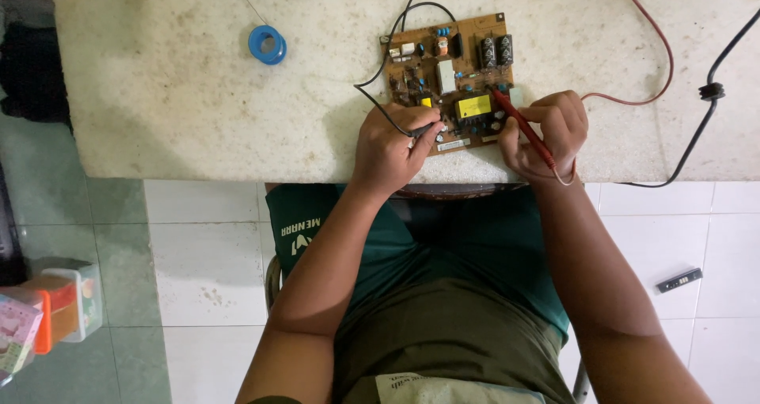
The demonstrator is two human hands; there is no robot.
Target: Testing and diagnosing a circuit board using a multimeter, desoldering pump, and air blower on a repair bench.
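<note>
Nearest the camera is the person's lap, a dark green shirt [467,245] over olive trousers, both forearms reaching up to the edge of the stained white worktop [174,95]; on the tiled floor to the right lies a small dark remote-like bar [678,280], and at the far left sits a plastic tub [75,301] with orange contents. At the table edge the left hand [388,146] is curled tightly round a black probe [425,129], fingers closed on it, its tip down at the near side of the circuit board [451,79]; the right hand [550,131] pinches a red probe [518,123] like a pen, thumb and fingers shut round its shaft, the tip touching the board just beside the yellow component [473,106]. The brown board lies flat on the worktop, just beyond both hands; a black lead [380,63] and a red lead [657,47] trail away from it; farther left, well apart, rests a blue spool [267,44]; a thicker black cable [712,91] runs along the right.
</note>
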